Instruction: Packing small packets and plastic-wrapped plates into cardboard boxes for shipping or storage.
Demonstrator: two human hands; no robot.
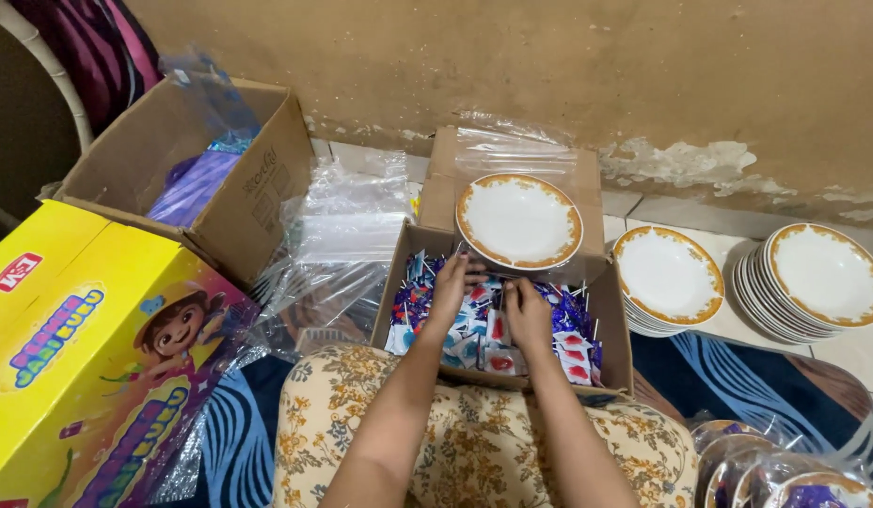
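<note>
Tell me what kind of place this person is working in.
Probably a home floor used for packing party favours: stacks of white gold-rimmed plates sit on tiled floor beside a peeling tan wall, and both hands dig into a cardboard box of small wrapped sweets.

I have one view only, from the camera worn on the person's head, so nothing is shared with a second view. It looks steeply down and forward over the lap toward the wall ahead, which fills the top of the picture. It sits close: both forearms enter from the bottom edge and the left hand and right hand lie near the centre, over the open cardboard box. To the left my view reaches a yellow carton, cut by the edge; to the right it takes in stacked plates on the floor. Everything appears within arm's reach.
</note>
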